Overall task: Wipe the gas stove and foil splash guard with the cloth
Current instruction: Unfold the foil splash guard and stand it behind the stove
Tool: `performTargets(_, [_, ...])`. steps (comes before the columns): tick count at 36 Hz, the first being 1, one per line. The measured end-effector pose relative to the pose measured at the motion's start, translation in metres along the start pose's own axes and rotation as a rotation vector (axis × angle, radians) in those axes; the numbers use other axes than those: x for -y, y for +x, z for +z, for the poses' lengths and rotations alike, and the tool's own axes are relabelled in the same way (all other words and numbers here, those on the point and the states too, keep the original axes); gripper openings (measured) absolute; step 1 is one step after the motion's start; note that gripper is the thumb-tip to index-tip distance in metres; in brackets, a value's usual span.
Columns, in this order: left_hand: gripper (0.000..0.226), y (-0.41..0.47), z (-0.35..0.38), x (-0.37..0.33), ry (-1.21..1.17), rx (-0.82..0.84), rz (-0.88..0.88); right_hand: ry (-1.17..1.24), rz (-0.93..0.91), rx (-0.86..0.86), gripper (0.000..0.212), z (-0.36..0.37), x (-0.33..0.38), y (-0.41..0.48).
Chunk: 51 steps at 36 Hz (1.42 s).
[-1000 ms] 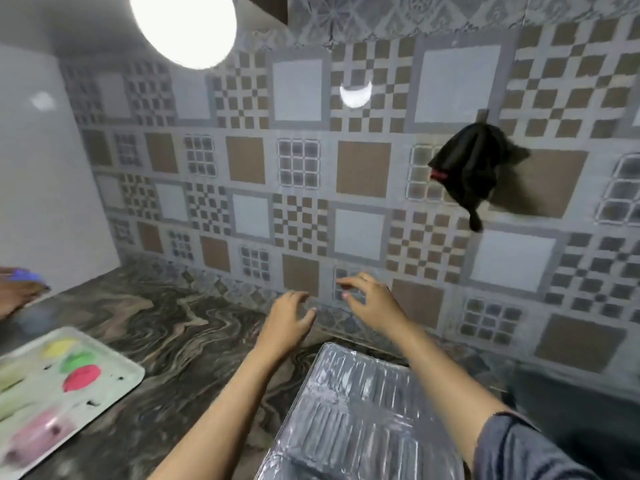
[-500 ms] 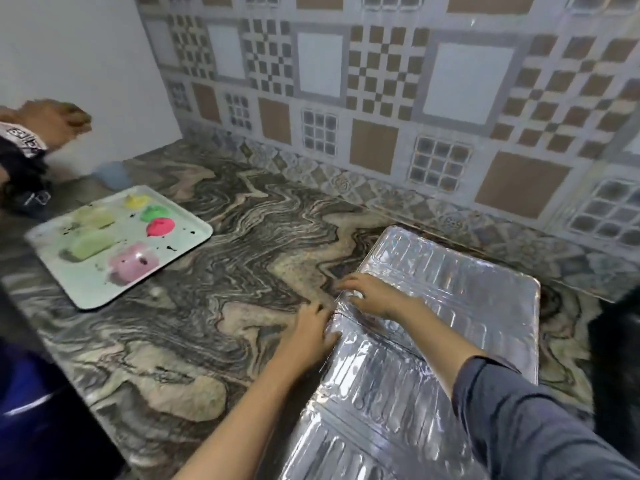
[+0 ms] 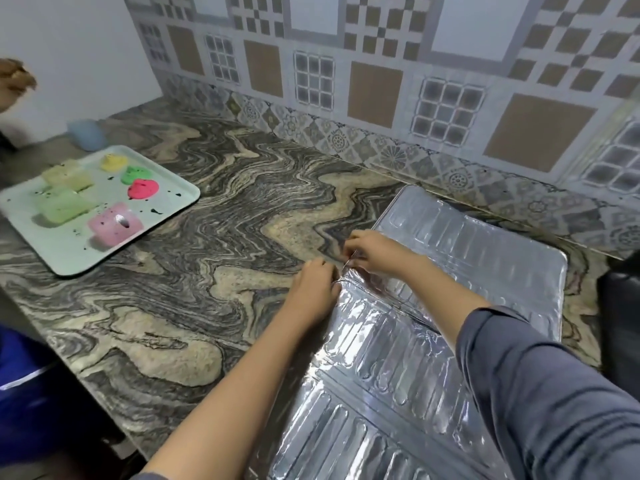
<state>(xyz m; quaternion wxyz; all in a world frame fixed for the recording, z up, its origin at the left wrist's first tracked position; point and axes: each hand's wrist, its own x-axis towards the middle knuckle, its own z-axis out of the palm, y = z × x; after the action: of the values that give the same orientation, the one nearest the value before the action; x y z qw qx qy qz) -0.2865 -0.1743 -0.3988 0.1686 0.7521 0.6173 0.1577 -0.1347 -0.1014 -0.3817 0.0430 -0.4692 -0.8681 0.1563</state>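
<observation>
Nearest me, the foil splash guard (image 3: 467, 258) lies flat on the marbled counter (image 3: 207, 289). Its close end is cut off by the bottom of the view, and a grey sleeve (image 3: 554, 393) covers part of it. At a fold along its left edge, the left hand (image 3: 317, 285) curls its fingers over the rim, fingertips hidden. The right hand (image 3: 375, 252), just beyond, seems to pinch the slightly lifted edge. A dark object (image 3: 620, 306) is cropped at the right, something blue (image 3: 20, 393) at the lower left. Further left sits a tray (image 3: 69, 251) of coloured lumps, with a blurred pale cup (image 3: 86, 133) behind it. Another person's hand (image 3: 15, 79) shows at the margin, and the tiled wall (image 3: 374, 88) stands beyond.
</observation>
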Motion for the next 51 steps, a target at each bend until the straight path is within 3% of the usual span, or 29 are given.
performTargets(10, [0.021, 0.014, -0.047, -0.013, -0.081, -0.073, 0.062, -0.117, 0.033, -0.092, 0.016, -0.059, 0.023, -0.002])
performTargets(22, [0.013, 0.021, -0.182, -0.057, -0.061, -0.283, 0.298, -0.132, 0.027, -0.363, 0.014, -0.188, 0.080, -0.021])
performTargets(30, [0.013, 0.008, -0.252, -0.096, -0.095, -0.380, 0.450, 0.018, 0.041, -0.536, 0.013, -0.246, 0.092, -0.038])
performTargets(38, [0.008, -0.021, -0.262, -0.112, -0.090, -0.491, 0.545, 0.138, 0.043, -0.657, 0.012, -0.260, 0.081, -0.058])
performTargets(43, [0.022, -0.042, -0.254, -0.106, -0.113, -0.466, 0.502, 0.193, 0.065, -0.687, 0.014, -0.258, 0.071, -0.064])
performTargets(51, [0.039, -0.054, -0.239, -0.093, -0.104, -0.489, 0.235, 0.200, 0.061, -0.687, 0.013, -0.245, 0.061, -0.067])
